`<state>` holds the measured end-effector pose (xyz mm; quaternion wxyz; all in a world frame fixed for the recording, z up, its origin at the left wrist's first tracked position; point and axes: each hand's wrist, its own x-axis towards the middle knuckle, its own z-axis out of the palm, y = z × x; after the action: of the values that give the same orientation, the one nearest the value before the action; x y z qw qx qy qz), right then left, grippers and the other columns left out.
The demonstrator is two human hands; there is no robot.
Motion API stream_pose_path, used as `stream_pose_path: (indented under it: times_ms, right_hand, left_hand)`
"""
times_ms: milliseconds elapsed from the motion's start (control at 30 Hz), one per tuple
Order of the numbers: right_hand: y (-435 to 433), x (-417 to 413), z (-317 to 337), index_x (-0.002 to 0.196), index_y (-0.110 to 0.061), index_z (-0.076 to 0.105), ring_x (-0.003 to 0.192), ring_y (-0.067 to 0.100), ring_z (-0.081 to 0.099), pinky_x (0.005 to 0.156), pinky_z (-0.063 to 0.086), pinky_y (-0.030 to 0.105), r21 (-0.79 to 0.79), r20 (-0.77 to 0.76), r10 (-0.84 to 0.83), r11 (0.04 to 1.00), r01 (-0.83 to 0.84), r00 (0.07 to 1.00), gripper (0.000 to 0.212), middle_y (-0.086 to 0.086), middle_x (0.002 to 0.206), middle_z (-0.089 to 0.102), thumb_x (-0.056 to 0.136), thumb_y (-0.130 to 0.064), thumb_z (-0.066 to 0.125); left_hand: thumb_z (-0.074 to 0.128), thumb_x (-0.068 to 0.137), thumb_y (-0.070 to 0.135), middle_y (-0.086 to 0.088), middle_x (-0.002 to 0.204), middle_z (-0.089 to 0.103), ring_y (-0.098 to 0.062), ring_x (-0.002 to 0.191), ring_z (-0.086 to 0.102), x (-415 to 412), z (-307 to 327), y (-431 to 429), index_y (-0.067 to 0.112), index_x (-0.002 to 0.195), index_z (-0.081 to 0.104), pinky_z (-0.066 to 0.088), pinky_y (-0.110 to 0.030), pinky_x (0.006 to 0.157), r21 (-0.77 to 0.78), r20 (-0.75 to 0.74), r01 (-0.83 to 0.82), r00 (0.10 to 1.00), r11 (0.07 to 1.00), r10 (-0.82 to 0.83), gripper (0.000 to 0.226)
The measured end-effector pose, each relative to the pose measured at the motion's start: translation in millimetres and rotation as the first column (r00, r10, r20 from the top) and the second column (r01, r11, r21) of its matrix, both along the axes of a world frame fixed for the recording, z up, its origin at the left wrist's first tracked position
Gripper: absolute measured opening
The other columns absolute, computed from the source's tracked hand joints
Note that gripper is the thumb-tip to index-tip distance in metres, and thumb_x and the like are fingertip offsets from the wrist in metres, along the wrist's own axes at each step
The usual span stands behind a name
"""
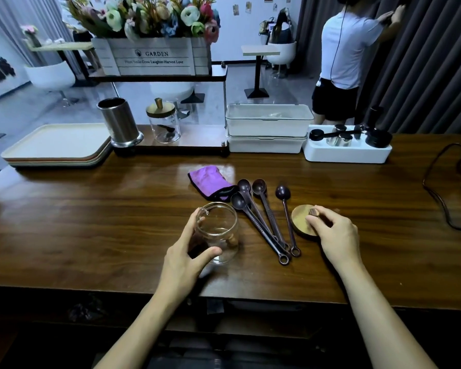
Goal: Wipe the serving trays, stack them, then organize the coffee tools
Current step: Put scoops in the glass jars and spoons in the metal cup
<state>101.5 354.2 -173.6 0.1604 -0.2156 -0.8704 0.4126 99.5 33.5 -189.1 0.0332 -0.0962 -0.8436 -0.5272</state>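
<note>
My left hand [186, 249] grips an open clear glass jar [220, 230] that stands upright on the wooden table. To its right my right hand [333, 230] pinches the knob of the jar's round wooden lid [301, 221], which lies flat on the table. Between jar and lid lie several dark long-handled coffee spoons [264, 217], fanned out. A purple cloth [210, 181] is crumpled just behind them. A stack of serving trays [56, 145], cream on top, sits at the back left.
At the back stand a steel canister [120, 122], a second lidded glass jar [164, 122], two stacked white bins [268, 129] and a white organizer with coffee tools [347, 145]. A dark cable [442, 198] snakes at the right. A person stands by the curtain.
</note>
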Motion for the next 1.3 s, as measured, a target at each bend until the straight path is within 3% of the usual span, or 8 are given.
stream_pose_path:
  times_ms: [133, 233, 433, 567, 700, 833, 1000, 1300]
  right_hand:
    - [-16.7, -8.3, 28.6, 0.126, -0.024, 0.070, 0.113, 0.012, 0.064, 0.098, 0.052, 0.032, -0.053, -0.147, 0.063, 0.996, -0.072, 0.987, 0.036, -0.007, 0.119, 0.072, 0.091, -0.035, 0.071]
    - [-53.6, -13.5, 62.4, 0.116, -0.028, 0.075, 0.098, -0.011, 0.063, 0.089, 0.047, 0.014, -0.110, -0.221, 0.256, 0.952, -0.285, 0.941, 0.028, -0.027, 0.101, 0.070, 0.089, -0.030, 0.074]
    - [-134.6, -18.0, 71.2, 0.110, -0.033, 0.077, 0.094, -0.005, 0.067, 0.085, 0.051, 0.017, -0.073, -0.209, 0.549, 0.816, -0.573, 0.809, 0.025, -0.021, 0.096, 0.076, 0.085, -0.032, 0.077]
    - [-145.3, -18.4, 66.2, 0.114, -0.038, 0.073, 0.098, -0.002, 0.066, 0.089, 0.054, 0.026, 0.000, -0.177, 0.570, 0.815, -0.580, 0.802, 0.027, -0.021, 0.101, 0.075, 0.087, -0.039, 0.074]
    - [-146.2, -17.4, 64.2, 0.118, -0.035, 0.073, 0.105, -0.003, 0.063, 0.095, 0.049, 0.022, 0.049, -0.165, 0.576, 0.816, -0.577, 0.801, 0.030, -0.020, 0.110, 0.073, 0.088, -0.036, 0.074]
    - [-143.5, -19.8, 55.6, 0.127, -0.038, 0.068, 0.122, -0.002, 0.056, 0.109, 0.044, 0.030, 0.005, -0.117, 0.580, 0.812, -0.584, 0.806, 0.039, -0.024, 0.126, 0.066, 0.088, -0.040, 0.072]
    - [-138.5, -24.1, 48.2, 0.123, -0.039, 0.071, 0.123, -0.007, 0.055, 0.110, 0.045, 0.033, -0.074, -0.104, 0.591, 0.797, -0.599, 0.800, 0.037, -0.034, 0.126, 0.062, 0.086, -0.041, 0.076]
    - [-139.6, -15.9, 38.0, 0.125, -0.040, 0.067, 0.129, -0.015, 0.043, 0.115, 0.037, 0.029, -0.160, -0.191, 0.584, 0.775, -0.612, 0.789, 0.033, -0.021, 0.147, 0.050, 0.091, -0.038, 0.070]
  left_hand:
    - [0.085, 0.081, 0.029, 0.024, 0.141, 0.058, 0.004, 0.133, 0.051, 0.0, -0.9, 0.0, 0.061, 0.151, 0.028, 0.037, -0.027, 0.115, 0.020, 0.012, -0.002, 1.000, 1.000, 0.001, 0.095]
    - [0.085, 0.081, 0.030, 0.025, 0.142, 0.057, 0.005, 0.133, 0.050, -0.4, -1.9, 0.4, 0.058, 0.152, 0.029, 0.038, -0.027, 0.114, 0.020, 0.005, -0.005, 1.000, 1.000, 0.004, 0.095]
    - [0.080, 0.072, 0.053, 0.025, 0.137, 0.062, 0.008, 0.130, 0.052, -1.1, -2.9, 0.3, 0.057, 0.151, 0.032, 0.042, -0.014, 0.104, 0.013, 0.018, -0.016, 1.000, 1.000, 0.015, 0.093]
    - [0.075, 0.069, 0.065, 0.023, 0.126, 0.068, 0.006, 0.121, 0.058, -1.5, -3.7, 0.0, 0.052, 0.150, 0.038, 0.046, -0.018, 0.099, 0.007, 0.030, -0.020, 0.999, 1.000, 0.020, 0.090]
    - [0.077, 0.071, 0.060, 0.023, 0.128, 0.067, 0.004, 0.125, 0.057, -0.5, -3.2, 0.1, 0.053, 0.150, 0.037, 0.047, -0.026, 0.104, 0.030, 0.023, -0.016, 1.000, 0.999, 0.015, 0.089]
    - [0.076, 0.070, 0.062, 0.023, 0.130, 0.066, 0.004, 0.126, 0.056, -0.4, -3.1, -0.8, 0.053, 0.152, 0.035, 0.047, -0.030, 0.107, 0.030, 0.025, -0.020, 1.000, 0.999, 0.020, 0.092]
    - [0.076, 0.069, 0.062, 0.023, 0.131, 0.066, 0.006, 0.127, 0.055, -0.6, -1.6, -0.5, 0.052, 0.151, 0.036, 0.046, -0.025, 0.106, 0.033, 0.019, -0.016, 1.000, 0.999, 0.015, 0.092]
    - [0.078, 0.071, 0.061, 0.022, 0.139, 0.061, 0.005, 0.132, 0.052, 0.3, -0.1, 0.1, 0.052, 0.155, 0.029, 0.043, -0.030, 0.111, 0.037, 0.026, -0.022, 0.999, 0.999, 0.021, 0.097]
